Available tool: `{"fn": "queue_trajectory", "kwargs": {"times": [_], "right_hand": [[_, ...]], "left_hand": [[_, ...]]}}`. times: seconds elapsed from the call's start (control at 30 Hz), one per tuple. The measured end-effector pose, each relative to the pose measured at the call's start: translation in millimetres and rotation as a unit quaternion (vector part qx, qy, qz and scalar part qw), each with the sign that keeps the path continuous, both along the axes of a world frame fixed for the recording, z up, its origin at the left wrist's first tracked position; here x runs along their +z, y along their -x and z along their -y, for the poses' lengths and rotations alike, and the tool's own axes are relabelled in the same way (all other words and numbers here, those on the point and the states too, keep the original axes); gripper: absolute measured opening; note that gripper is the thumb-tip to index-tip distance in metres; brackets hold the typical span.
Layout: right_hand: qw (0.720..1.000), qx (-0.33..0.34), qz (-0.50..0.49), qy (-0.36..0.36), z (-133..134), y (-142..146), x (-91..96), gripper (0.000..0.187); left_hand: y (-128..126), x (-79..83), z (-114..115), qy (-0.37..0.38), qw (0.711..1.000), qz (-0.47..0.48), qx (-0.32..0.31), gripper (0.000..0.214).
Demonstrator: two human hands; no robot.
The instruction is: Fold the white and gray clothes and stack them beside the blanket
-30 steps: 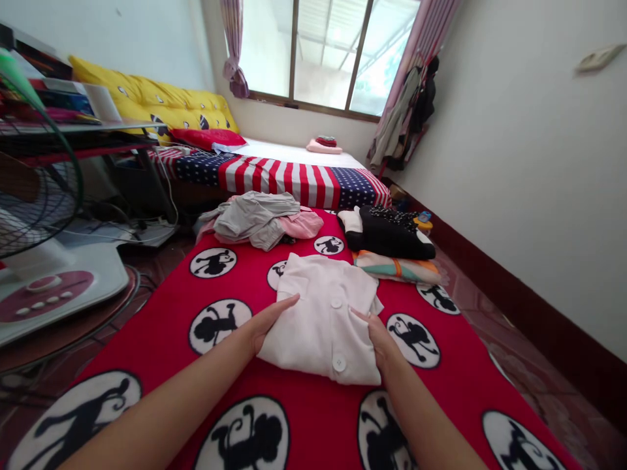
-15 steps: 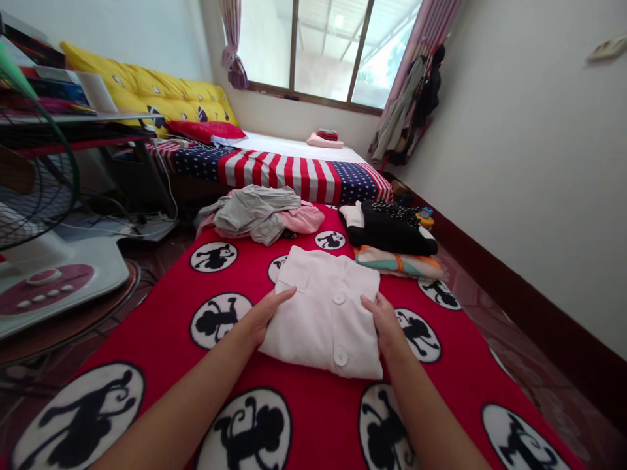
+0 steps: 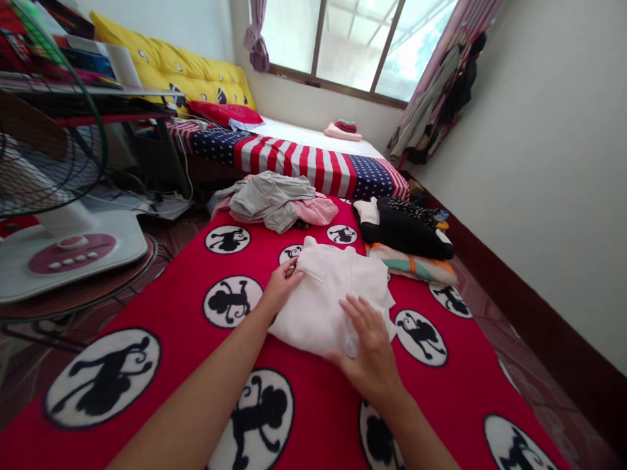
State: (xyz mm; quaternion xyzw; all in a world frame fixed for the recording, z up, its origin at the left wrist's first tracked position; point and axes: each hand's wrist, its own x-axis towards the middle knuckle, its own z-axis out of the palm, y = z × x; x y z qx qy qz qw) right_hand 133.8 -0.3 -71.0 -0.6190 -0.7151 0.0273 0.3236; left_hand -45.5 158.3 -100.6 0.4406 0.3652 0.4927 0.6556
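Observation:
A folded white buttoned shirt (image 3: 337, 287) lies on a red blanket (image 3: 171, 339) printed with black monkey circles. My left hand (image 3: 281, 284) grips the shirt's far left edge, fingers curled on the fabric. My right hand (image 3: 369, 349) lies flat on the shirt's near right part, fingers spread.
A loose heap of grey and pink clothes (image 3: 274, 202) lies beyond the shirt. A stack of folded clothes (image 3: 404, 238), black on top, sits to the right. A standing fan (image 3: 53, 189) is at the left, a mattress with a flag cover (image 3: 304, 163) behind, a wall at the right.
My right hand moved from the shirt's right edge onto its near part and now lies flat. My left hand slid up to the far left corner. The camera shifted slightly.

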Motion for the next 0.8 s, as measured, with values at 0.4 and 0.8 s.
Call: {"fn": "queue_trajectory", "kwargs": {"times": [0.4, 0.8], "right_hand": [[0.984, 0.065, 0.135, 0.091, -16, 2, 4.4, 0.050], [0.861, 0.029, -0.443, 0.248, -58, 38, 171.8, 0.041]], "left_hand": [[23, -2.4, 27, 0.021, 0.989, 0.087, 0.114, 0.037], [54, 9.0, 15, 0.131, 0.960, 0.228, 0.092, 0.038]]}}
